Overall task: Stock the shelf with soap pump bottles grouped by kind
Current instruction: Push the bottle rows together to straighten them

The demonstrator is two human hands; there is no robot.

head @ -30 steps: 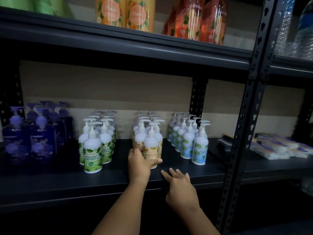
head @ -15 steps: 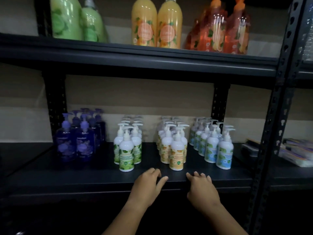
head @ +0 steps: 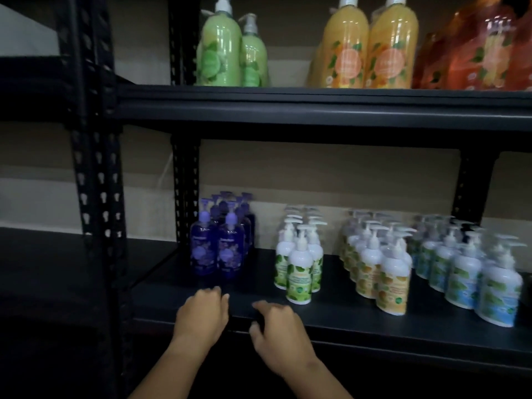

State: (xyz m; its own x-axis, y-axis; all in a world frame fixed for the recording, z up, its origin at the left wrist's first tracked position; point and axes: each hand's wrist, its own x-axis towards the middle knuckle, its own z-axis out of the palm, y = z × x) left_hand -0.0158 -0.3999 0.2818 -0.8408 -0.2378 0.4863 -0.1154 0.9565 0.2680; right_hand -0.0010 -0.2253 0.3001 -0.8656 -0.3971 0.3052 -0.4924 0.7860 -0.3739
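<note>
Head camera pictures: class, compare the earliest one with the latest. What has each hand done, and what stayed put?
The left hand let go of the front orange-label bottle and drew back to the shelf edge in front of the purple bottles. The right hand shifted left along the edge, holding nothing. All four bottle groups kept their order.

purple bottles (head: 218, 251), white green-leaf-labelled bottles (head: 299, 272), black shelf (head: 331, 315)

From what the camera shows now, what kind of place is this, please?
Probably a shop aisle or stockroom. Dark metal shelving holds many identical pump bottles in groups: purple bottles, white green-label bottles, and tall orange bottles above. Both hands hold nothing.
</note>
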